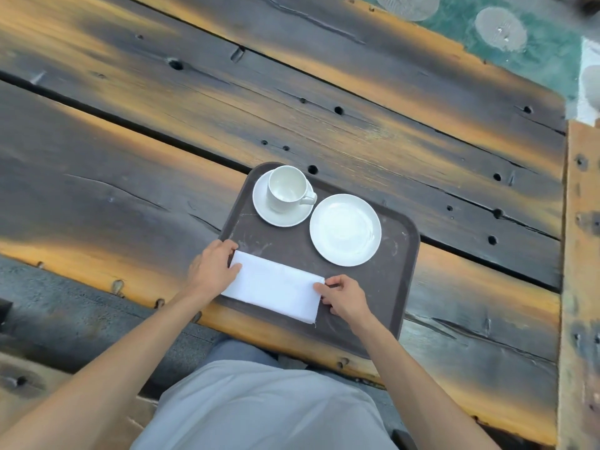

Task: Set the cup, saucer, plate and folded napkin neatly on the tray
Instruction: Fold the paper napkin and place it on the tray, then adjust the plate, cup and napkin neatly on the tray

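Observation:
A dark brown tray (394,254) lies on the wooden table near its front edge. At the tray's far left a white cup (287,188) stands upright on a white saucer (282,219), handle to the right. An empty white plate (345,229) sits to the right of them. A white folded napkin (274,285) lies flat along the tray's near side. My left hand (212,266) pinches the napkin's left end, thumb on top. My right hand (344,298) pinches its right end with curled fingers.
The table (162,125) is of dark, scorched planks with gaps and holes. A lighter wooden beam (579,271) runs along the right edge. My lap in grey cloth (259,407) is below the table's front edge. Green patterned ground (487,34) shows at the top right.

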